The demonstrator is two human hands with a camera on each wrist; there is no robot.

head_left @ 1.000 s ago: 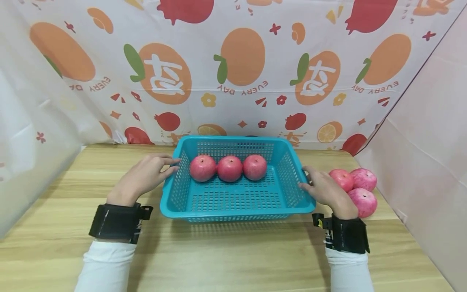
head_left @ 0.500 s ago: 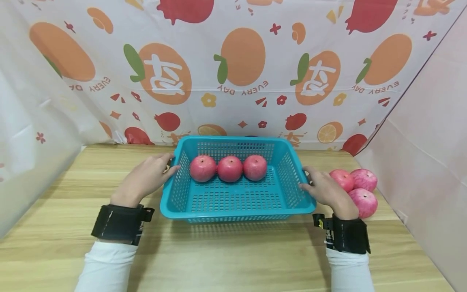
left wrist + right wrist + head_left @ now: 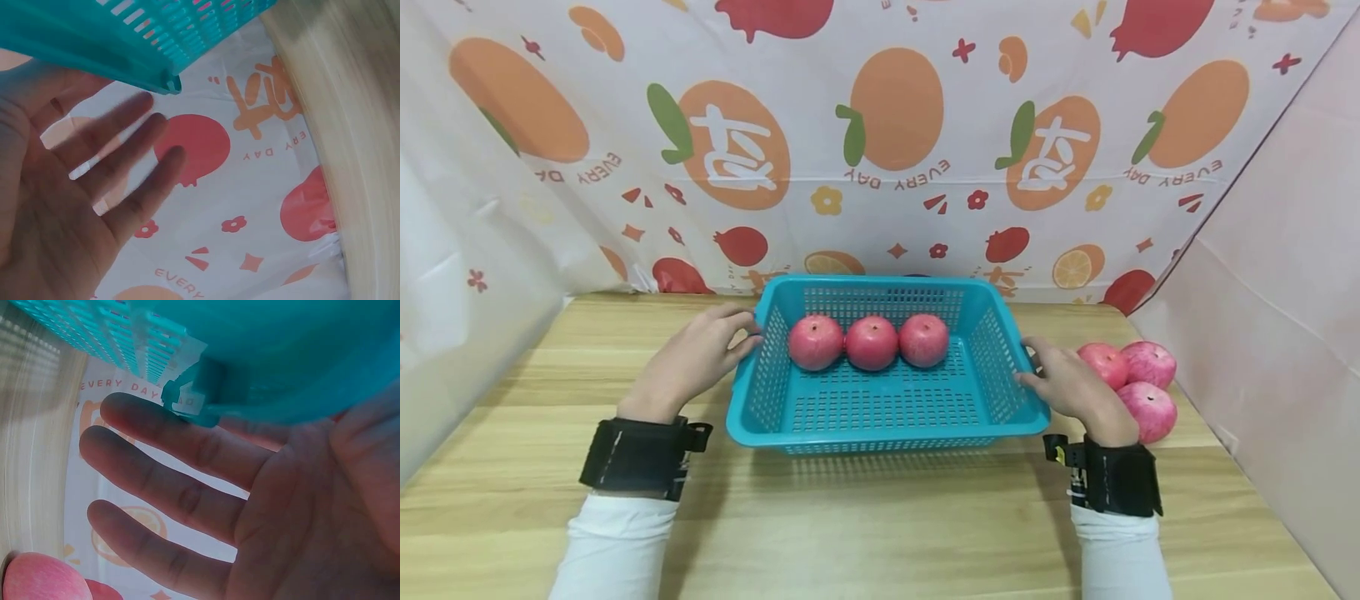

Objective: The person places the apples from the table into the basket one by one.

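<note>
A turquoise plastic basket point(image 3: 880, 437) with perforated walls sits on the table, holding three red apples in a row: a left apple point(image 3: 816, 342), a middle apple point(image 3: 872, 343) and a right apple point(image 3: 924, 340). My left hand point(image 3: 696, 358) is at the basket's left rim, thumb and fingertips right by the edge. In the left wrist view its fingers point(image 3: 134, 169) extend loosely below the rim. My right hand point(image 3: 1071, 387) touches the right rim with its thumb over the edge. The right wrist view shows its long fingers point(image 3: 169, 487) nearly straight under the rim.
Three more apples lie in a cluster to the right of the basket: a back-left apple point(image 3: 1103, 364), a back-right apple point(image 3: 1150, 364) and a front apple point(image 3: 1148, 411). A fruit-print cloth point(image 3: 895, 217) hangs behind the wooden table point(image 3: 880, 525).
My left fingertips and thumb have drawn slightly back to the left from the basket rim. My right hand, the basket and the apples stay in place; the head view has shifted a little.
</note>
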